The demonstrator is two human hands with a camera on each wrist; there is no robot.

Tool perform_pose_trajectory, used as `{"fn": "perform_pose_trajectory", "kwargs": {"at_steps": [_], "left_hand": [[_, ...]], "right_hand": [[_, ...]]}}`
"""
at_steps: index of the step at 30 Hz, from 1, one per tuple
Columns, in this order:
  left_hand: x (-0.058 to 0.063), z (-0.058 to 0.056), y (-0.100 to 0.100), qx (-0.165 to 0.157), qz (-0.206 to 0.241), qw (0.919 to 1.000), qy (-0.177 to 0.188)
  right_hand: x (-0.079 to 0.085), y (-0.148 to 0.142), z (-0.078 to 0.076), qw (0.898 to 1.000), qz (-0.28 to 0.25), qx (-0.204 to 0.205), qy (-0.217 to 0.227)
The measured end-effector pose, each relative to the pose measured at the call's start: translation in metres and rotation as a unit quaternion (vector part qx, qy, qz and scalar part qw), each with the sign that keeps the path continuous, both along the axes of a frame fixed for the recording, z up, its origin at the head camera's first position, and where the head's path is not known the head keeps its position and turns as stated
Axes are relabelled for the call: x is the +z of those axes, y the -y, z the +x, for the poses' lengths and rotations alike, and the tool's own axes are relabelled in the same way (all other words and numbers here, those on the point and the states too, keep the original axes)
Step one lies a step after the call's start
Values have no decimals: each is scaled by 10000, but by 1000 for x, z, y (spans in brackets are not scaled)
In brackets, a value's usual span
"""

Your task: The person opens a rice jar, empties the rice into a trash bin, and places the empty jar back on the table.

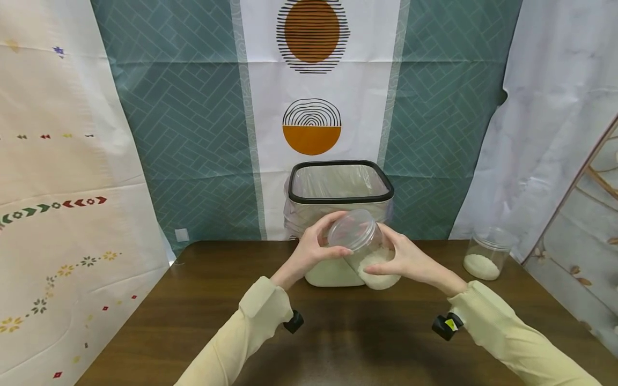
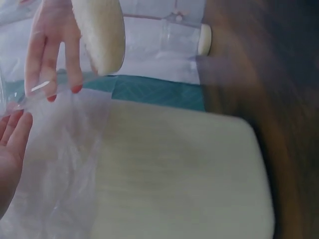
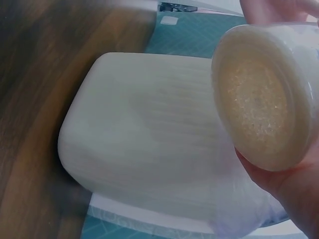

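A clear plastic jar [image 1: 363, 247] is tilted in mid-air, its top leaning left and towards the bin. White grains that look like rice [image 1: 381, 273] lie in its lower end, and fill its base in the right wrist view. My left hand [image 1: 313, 247] grips the jar's clear top end, thumb in front. Round the lower body my right hand [image 1: 410, 258] holds on, thumb across the near side. Just behind both hands stands a white trash bin [image 1: 333, 274] with a black rim and a clear liner. The far fingers are partly hidden by the jar.
A second clear jar [image 1: 490, 252] with white grains stands at the table's right rear. The brown wooden table [image 1: 232, 300] reaches back to patterned cloths [image 1: 193, 134], which hang behind and at both sides. A small white square [image 1: 182, 235] shows at the back left.
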State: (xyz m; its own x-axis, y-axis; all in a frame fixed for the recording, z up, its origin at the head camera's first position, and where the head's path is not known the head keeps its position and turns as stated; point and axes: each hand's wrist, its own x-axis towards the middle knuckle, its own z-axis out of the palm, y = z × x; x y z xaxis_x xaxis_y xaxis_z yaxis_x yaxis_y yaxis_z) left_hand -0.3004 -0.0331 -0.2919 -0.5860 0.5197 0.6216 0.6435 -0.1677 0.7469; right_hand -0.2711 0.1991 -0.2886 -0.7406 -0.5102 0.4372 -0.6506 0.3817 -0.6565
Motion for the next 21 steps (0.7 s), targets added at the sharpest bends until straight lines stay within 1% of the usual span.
{"fn": "perform_pose_trajectory", "kwargs": {"at_steps": [4, 8, 15, 21], "left_hand": [[-4, -2, -5, -185, 369, 9985, 352], [-6, -2, -9, -110, 594, 9966, 564], [-6, 0, -13, 138, 867, 9945, 569], [-4, 3, -15, 228, 1136, 9912, 634]], "right_hand": [[-2, 1, -2, 9999, -107, 87, 32], [-3, 1, -4, 9996, -176, 161, 119], [-1, 4, -4, 9991, -255, 146, 303], [1, 11, -2, 9983, -435, 143, 353]]}}
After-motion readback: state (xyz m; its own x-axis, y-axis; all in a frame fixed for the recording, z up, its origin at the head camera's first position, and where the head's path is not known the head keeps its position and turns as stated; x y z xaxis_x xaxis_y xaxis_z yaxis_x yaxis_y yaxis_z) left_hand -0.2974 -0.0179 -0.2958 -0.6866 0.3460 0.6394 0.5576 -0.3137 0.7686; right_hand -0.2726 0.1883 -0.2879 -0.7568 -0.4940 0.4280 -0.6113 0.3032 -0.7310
